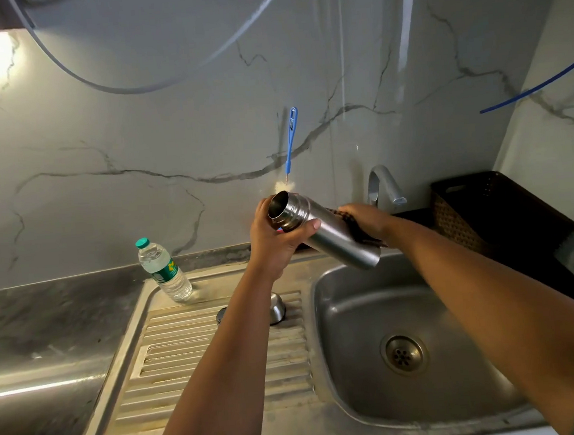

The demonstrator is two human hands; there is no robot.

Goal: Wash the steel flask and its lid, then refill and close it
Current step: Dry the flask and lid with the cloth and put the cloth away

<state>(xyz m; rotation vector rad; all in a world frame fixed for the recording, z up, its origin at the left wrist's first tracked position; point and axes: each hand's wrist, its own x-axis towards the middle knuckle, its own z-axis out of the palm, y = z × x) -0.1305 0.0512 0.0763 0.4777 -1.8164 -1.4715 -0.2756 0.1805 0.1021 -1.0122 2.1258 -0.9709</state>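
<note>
The steel flask (327, 229) is held tilted above the sink's left rim, its open mouth pointing up and left. My left hand (273, 239) grips its neck, thumb across the front. My right hand (364, 219) presses a dark scrub pad (359, 232) against the far side of the flask's body, fingers curled over it. The steel lid cup (277, 308) stands upside down on the drainboard, partly hidden by my left forearm, with a small inner stopper (221, 316) beside it.
The steel sink basin (423, 309) with its drain (403, 354) lies below right, the tap (384, 185) behind it. A plastic water bottle (164, 270) stands on the drainboard's far corner. A blue bottle brush (291, 141) hangs on the wall. A dark basket (484, 215) sits at right.
</note>
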